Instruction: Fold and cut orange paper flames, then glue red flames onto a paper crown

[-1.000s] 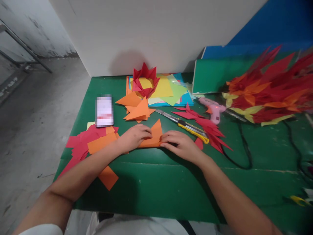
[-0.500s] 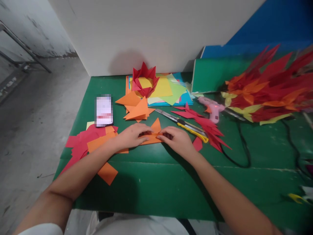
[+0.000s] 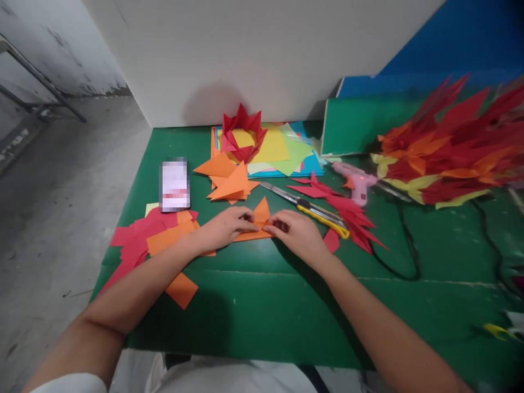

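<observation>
Between my two hands lies a partly folded piece of orange paper (image 3: 262,210), its pointed tip facing away from me and its lower edge on the green table (image 3: 262,305). My left hand (image 3: 229,224) is closed on its left side, thumb and fingers pinching the paper. On the right side, my right hand (image 3: 292,229) pinches it near the middle fold, the fingers curled. Just beyond are folded orange paper pieces (image 3: 229,183). A yellow utility knife (image 3: 323,218) lies to the right of them, beside folded red paper pieces (image 3: 347,210).
Red paper sheets (image 3: 139,234) and loose orange sheets (image 3: 184,289) lie at left, below a phone (image 3: 175,185). A red paper ring (image 3: 243,136) sits on coloured sheets (image 3: 278,144). A pink glue gun (image 3: 356,183) with a black cord stands near a red-orange paper flame shape (image 3: 446,153).
My left fingers have shifted very slightly on the orange paper. Otherwise the hands and the things on the table look the same.
</observation>
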`<state>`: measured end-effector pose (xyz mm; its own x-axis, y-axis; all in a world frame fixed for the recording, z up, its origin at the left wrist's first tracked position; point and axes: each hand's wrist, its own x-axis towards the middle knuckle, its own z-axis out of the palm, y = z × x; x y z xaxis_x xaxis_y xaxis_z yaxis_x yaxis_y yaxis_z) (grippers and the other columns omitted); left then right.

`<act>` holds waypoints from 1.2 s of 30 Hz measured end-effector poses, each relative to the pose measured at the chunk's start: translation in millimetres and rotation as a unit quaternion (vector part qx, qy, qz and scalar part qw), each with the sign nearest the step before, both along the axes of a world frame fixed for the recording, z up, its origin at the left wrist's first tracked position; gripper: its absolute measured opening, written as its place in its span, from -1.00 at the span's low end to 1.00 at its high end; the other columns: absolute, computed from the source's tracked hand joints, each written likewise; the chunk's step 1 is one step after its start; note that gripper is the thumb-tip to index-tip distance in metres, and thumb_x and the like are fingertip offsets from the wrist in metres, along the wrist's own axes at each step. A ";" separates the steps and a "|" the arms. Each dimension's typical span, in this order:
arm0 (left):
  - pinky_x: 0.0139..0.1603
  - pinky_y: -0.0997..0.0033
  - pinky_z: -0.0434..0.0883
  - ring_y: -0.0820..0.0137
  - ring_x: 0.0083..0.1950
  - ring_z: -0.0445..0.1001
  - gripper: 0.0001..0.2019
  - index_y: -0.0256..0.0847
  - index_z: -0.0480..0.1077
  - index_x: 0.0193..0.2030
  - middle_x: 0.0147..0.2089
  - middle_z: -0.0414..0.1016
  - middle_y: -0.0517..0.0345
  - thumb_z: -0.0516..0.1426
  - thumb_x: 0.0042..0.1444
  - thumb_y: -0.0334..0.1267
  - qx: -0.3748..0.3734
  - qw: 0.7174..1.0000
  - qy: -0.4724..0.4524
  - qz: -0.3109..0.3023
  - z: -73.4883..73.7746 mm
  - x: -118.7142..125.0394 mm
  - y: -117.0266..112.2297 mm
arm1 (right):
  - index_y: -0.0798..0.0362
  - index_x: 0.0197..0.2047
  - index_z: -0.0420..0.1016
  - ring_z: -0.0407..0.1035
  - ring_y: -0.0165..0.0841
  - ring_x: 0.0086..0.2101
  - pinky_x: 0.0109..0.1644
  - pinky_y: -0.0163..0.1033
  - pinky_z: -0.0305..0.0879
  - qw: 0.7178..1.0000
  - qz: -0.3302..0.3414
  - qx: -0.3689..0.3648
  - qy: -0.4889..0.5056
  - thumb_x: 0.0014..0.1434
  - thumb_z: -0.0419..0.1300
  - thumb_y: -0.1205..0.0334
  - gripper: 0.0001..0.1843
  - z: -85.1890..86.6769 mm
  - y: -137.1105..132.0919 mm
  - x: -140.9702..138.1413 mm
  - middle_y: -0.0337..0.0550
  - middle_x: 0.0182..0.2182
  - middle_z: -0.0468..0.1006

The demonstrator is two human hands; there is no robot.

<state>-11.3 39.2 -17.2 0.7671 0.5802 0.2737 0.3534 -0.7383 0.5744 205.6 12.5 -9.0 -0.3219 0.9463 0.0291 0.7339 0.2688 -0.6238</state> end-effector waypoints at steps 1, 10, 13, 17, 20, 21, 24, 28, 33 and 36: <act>-0.14 0.33 0.37 0.37 -0.16 0.38 -0.67 -0.12 0.55 -0.12 -0.18 0.43 0.01 -0.06 0.28 -0.37 0.002 1.000 -0.001 -0.002 -0.2 0.0 0.2 | 0.05 -0.43 0.45 0.28 -0.38 -0.49 -0.42 -0.29 0.11 1.000 -0.001 -0.001 0.000 0.14 0.21 0.14 -0.82 0.0 -0.2 0.0 -0.20 -0.51 0.44; -0.16 0.38 0.32 0.38 -0.18 0.36 -0.65 -0.15 0.55 -0.11 -0.20 0.43 0.00 -0.08 0.31 -0.31 0.029 0.999 0.006 -0.012 -0.9 -0.3 1.2 | 0.05 -0.44 0.43 0.27 -0.39 -0.49 -0.42 -0.29 0.11 1.000 -0.008 0.007 -0.004 0.13 0.22 0.15 -0.82 -2.2 -0.3 -0.8 -0.21 -0.50 0.44; -0.18 0.39 0.30 0.39 -0.20 0.35 -0.64 -0.15 0.55 -0.10 -0.22 0.43 0.01 -0.09 0.32 -0.30 0.042 0.999 0.014 -0.015 -1.3 1.1 1.6 | 0.04 -0.44 0.42 0.27 -0.39 -0.50 -0.43 -0.30 0.12 1.000 -0.007 0.015 -0.001 0.14 0.21 0.15 -0.82 -3.0 -0.9 -0.6 -0.21 -0.51 0.44; -0.19 0.38 0.30 0.38 -0.19 0.38 -0.65 -0.13 0.55 -0.10 -0.18 0.46 -0.01 -0.09 0.32 -0.30 0.063 0.998 0.023 -0.016 -3.7 1.8 2.6 | 0.04 -0.43 0.41 0.27 -0.40 -0.50 -0.43 -0.30 0.12 1.000 -0.006 0.021 0.004 0.15 0.20 0.16 -0.82 -3.8 -1.8 0.0 -0.22 -0.50 0.44; -0.13 0.35 0.32 0.36 -0.11 0.41 -0.64 -0.14 0.54 -0.10 -0.03 0.47 -0.05 -0.10 0.33 -0.32 0.077 0.997 0.026 -0.018 -6.5 1.0 3.0 | 0.04 -0.44 0.42 0.27 -0.40 -0.51 -0.44 -0.30 0.12 1.000 -0.006 0.022 0.002 0.15 0.20 0.16 -0.82 -3.9 -2.2 0.0 -0.21 -0.50 0.45; -0.10 0.33 0.32 0.36 -0.08 0.42 -0.64 -0.14 0.53 -0.09 0.00 0.47 -0.06 -0.11 0.33 -0.33 0.079 0.996 0.027 -0.019 -7.2 0.4 3.0 | 0.04 -0.44 0.42 0.27 -0.40 -0.51 -0.44 -0.30 0.13 1.000 -0.007 0.021 0.001 0.15 0.20 0.16 -0.83 -3.8 -2.3 0.0 -0.21 -0.50 0.45; -0.05 0.30 0.33 0.34 -0.05 0.42 -0.64 -0.14 0.52 -0.08 0.04 0.47 -0.04 -0.12 0.33 -0.34 0.080 0.996 0.035 -0.016 -8.4 -1.4 3.0 | 0.04 -0.44 0.42 0.28 -0.40 -0.51 -0.44 -0.30 0.13 1.000 -0.007 0.019 0.000 0.15 0.20 0.16 -0.82 -3.6 -2.1 -0.1 -0.22 -0.50 0.45; 0.01 0.26 0.32 0.34 -0.03 0.42 -0.64 -0.13 0.51 -0.06 0.07 0.46 -0.03 -0.12 0.33 -0.33 0.074 0.996 0.047 -0.018 -7.6 -3.7 3.1 | 0.04 -0.45 0.41 0.28 -0.41 -0.52 -0.45 -0.30 0.13 1.000 -0.004 0.028 -0.002 0.16 0.19 0.16 -0.81 -4.8 -1.4 0.0 -0.22 -0.50 0.45; 0.06 0.22 0.28 0.31 0.00 0.40 -0.65 -0.12 0.50 -0.04 0.10 0.43 -0.04 -0.11 0.33 -0.31 0.049 0.997 0.055 -0.021 -6.2 -4.4 3.8 | 0.04 -0.28 0.44 0.27 -0.41 -0.55 -0.47 -0.30 0.16 0.999 -0.006 0.044 0.014 0.15 0.21 0.18 -0.89 -5.6 -2.0 0.4 -0.25 -0.53 0.44; 0.06 0.23 0.27 0.31 0.01 0.39 -0.65 -0.11 0.50 -0.03 0.09 0.42 -0.04 -0.11 0.33 -0.32 0.034 0.998 0.053 -0.026 -4.7 -4.0 4.5 | 0.04 -0.22 0.46 0.33 -0.37 -0.47 -0.39 -0.27 0.24 0.993 0.046 0.113 0.008 0.22 0.14 0.23 -0.89 -2.3 -3.6 1.6 -0.18 -0.48 0.48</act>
